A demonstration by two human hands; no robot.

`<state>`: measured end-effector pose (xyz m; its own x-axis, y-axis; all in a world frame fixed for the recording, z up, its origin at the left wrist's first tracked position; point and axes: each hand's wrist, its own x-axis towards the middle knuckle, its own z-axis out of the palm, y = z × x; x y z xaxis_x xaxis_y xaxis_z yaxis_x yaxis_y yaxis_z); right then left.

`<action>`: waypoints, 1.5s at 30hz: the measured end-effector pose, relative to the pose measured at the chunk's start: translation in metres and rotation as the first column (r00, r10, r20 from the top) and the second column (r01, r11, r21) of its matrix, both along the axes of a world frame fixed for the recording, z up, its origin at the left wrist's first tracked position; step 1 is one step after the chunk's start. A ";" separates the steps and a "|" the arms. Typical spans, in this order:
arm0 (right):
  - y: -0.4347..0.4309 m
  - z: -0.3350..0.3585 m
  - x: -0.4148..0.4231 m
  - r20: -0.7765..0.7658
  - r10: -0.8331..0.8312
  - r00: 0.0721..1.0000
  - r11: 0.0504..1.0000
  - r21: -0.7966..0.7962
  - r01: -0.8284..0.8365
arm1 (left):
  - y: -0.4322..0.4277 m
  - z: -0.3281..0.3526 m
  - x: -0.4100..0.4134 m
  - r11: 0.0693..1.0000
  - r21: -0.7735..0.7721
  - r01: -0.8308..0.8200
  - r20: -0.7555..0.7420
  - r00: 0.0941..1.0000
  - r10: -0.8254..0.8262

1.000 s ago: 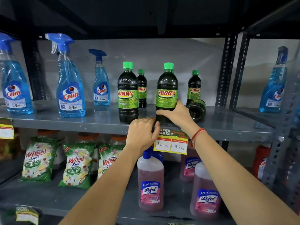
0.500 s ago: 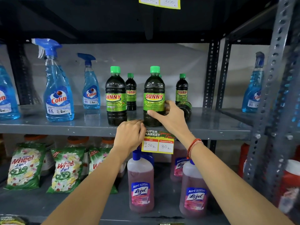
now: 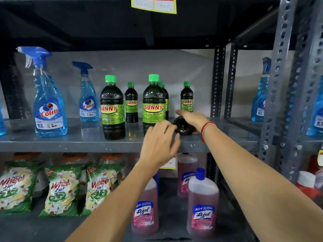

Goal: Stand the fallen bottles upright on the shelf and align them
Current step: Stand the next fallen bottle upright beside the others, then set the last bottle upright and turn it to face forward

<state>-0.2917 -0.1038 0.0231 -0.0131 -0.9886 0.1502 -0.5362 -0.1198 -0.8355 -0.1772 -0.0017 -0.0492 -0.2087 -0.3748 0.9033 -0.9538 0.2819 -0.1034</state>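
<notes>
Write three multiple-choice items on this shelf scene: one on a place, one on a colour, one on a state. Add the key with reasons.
1. Where does the fallen bottle lie?
A. Right of the upright Sunny bottles, on the middle shelf
B. On the lower shelf beside the Lizol
C. Left of the Colin sprays

2. What colour are the Sunny bottles' caps?
A. Blue
B. Green
C. Red

3. What is the right hand doing?
A. Hanging at the person's side
B. Holding a price tag
C. Resting on the fallen bottle

Key: 1 A, its dark base faces the camera at the row's right end. 2 B, every cap is green. 3 C, the palm covers it, while the left hand hovers open nearby.
</notes>
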 end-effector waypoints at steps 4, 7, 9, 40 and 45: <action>-0.009 0.002 0.002 0.148 0.050 0.988 0.992 0.107 -0.066 | -0.021 0.006 -0.018 0.988 0.102 -0.115 0.038 0.993 0.112; -0.010 0.004 -0.001 0.224 0.057 0.973 0.981 0.170 -0.096 | -0.029 0.001 -0.024 0.986 0.113 -0.125 0.065 0.991 0.118; -0.010 0.005 -0.006 0.296 0.072 0.953 0.973 0.188 -0.132 | -0.030 -0.003 -0.028 0.986 0.116 -0.116 0.032 0.993 0.113; -0.023 -0.032 -0.042 0.056 0.084 0.995 0.941 -0.333 -0.060 | -0.037 -0.023 -0.032 0.982 0.109 -0.155 0.009 0.988 0.155; -0.024 -0.030 -0.050 0.222 0.204 0.954 0.970 -0.179 -0.165 | -0.038 -0.024 -0.032 0.982 0.111 -0.155 0.013 0.988 0.155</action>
